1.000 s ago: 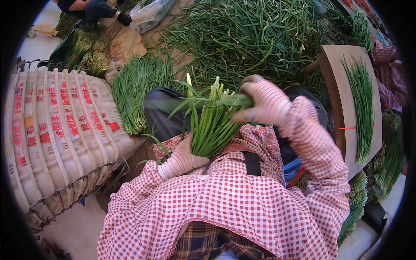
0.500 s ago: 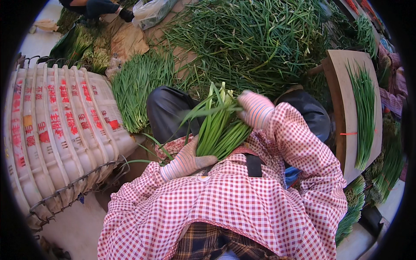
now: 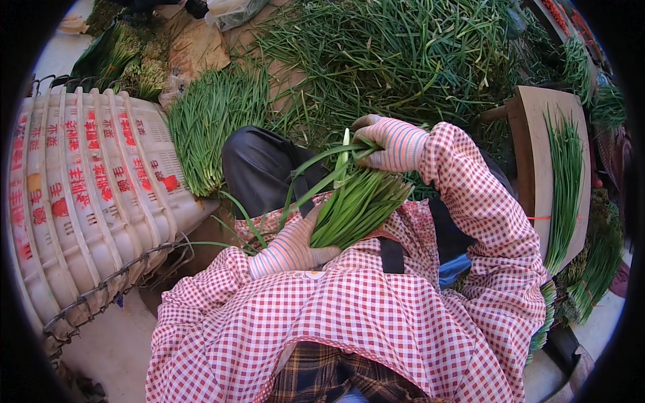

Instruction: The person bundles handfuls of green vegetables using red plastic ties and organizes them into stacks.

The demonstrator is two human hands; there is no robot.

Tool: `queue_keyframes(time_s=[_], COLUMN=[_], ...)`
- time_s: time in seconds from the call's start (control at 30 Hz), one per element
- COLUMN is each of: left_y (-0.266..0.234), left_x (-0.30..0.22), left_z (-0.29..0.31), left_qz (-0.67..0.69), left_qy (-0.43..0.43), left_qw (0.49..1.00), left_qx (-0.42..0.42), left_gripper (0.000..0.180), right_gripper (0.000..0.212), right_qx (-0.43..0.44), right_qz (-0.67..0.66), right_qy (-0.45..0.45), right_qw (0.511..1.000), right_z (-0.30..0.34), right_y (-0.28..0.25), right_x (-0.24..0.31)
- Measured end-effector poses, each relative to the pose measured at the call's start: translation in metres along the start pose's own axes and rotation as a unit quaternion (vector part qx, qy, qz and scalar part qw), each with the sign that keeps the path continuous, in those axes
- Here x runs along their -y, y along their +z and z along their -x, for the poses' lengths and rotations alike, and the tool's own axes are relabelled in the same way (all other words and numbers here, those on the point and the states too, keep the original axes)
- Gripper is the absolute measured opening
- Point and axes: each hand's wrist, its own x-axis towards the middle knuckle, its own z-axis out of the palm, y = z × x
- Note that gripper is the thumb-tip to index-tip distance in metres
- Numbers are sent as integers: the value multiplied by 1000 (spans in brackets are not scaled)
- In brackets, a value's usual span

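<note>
My left hand (image 3: 290,247), in a striped knit glove, wraps round the lower part of a bunch of garlic chives (image 3: 359,208) at my lap. The bunch leans up and to the right, its pale cut ends uppermost. Above it, my right hand (image 3: 395,144), gloved alike, pinches a few loose chive leaves (image 3: 321,157) that arc left and down beside the bunch. One pale stalk (image 3: 345,149) sticks up higher than the others. The right fingertips are partly hidden by the leaves.
A big heap of loose chives (image 3: 403,60) covers the ground ahead. Laid chives (image 3: 215,121) rest at left beside a white plastic basket (image 3: 94,174) with red printing. At right, a tied bunch (image 3: 564,181) lies on a wooden board (image 3: 527,134). My dark-clad knee (image 3: 252,174) sticks up.
My right hand has moved slightly up and left, drawing a few leaves at the top of the bunch. The bunch tilts further right in my left hand.
</note>
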Motion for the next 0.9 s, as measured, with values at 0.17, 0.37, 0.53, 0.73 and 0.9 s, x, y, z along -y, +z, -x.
queue_keyframes(time_s=[0.17, 0.37, 0.53, 0.73, 0.9], left_y=[0, -24, -14, 0, 2], left_x=[10, 11, 17, 24, 23], left_z=[5, 16, 12, 13, 14], left_qz=[185, 372, 450, 521, 520], left_qy=[2, 20, -23, -21, -42], left_qw=[983, 924, 892, 851, 851], left_qx=[19, 83, 35, -65, -65], left_gripper=[88, 84, 64, 57, 57], right_gripper=[16, 34, 35, 29, 32], right_qx=[-169, -159, -174, -199, -250], right_qz=[-112, -470, -675, -677, -538], right_qy=[71, 67, -13, -11, -55], right_qw=[977, 865, 717, 709, 803], right_z=[1, 31, 12, 41, 91], right_y=[-9, -8, 64, 16, -4], right_x=[-36, -65, -1, -12, -45])
